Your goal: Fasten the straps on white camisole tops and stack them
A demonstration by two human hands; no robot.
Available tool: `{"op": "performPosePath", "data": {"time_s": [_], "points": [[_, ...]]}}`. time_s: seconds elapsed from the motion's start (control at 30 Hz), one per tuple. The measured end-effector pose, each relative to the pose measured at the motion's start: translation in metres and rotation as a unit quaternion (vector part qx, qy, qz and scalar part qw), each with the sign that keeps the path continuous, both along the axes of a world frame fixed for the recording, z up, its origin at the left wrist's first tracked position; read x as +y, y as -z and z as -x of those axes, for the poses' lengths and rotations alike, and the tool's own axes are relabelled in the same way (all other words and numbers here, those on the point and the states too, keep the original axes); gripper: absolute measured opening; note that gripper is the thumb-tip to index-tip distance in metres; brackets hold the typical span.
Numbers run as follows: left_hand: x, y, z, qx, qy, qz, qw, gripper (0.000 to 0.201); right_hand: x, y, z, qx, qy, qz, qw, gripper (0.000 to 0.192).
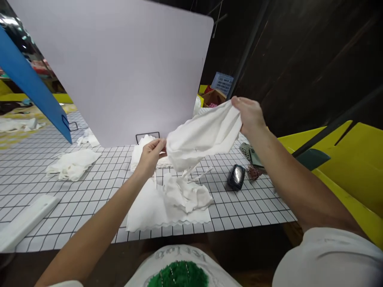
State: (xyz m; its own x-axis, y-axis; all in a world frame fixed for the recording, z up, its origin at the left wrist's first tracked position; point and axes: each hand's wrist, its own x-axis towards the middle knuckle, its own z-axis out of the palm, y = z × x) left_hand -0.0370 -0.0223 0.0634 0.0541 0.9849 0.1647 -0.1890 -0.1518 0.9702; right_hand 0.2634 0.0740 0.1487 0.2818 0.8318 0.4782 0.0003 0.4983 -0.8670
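Only lettering in frame: pale grey print on the person's white shirt (179,259), bottom centre of the frame, arched just above a green fuzzy patch (178,276). It appears upside down from this viewpoint and is cut by folds; the letters cannot be made out with any certainty. Faint marks also show on the white sleeve (329,255) at lower right, too pale to read. The dark small device (236,177) right of centre on the grid-pattern table cover (44,187) shows no legible label. The blue basket (223,83) at upper centre-right carries no readable sign. No numbers, brands or signs readable elsewhere.
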Motion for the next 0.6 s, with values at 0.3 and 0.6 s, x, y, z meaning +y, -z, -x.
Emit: {"op": "performPosePath", "data": {"time_s": [0.3, 0.6], "points": [[-0.032, 0.08, 0.022, 0.353, 0.2, -0.044, 0.913, 0.03, -0.002, 0.023, -0.06, -0.356, 0.095, 0.005, 0.93, 0.009], [-0.023, 0.126, 0.027, 0.502, 0.134, -0.132, 0.844, 0.018, -0.12, 0.178, 0.051, -0.623, -0.305, 0.066, 0.717, 0.003]]}}
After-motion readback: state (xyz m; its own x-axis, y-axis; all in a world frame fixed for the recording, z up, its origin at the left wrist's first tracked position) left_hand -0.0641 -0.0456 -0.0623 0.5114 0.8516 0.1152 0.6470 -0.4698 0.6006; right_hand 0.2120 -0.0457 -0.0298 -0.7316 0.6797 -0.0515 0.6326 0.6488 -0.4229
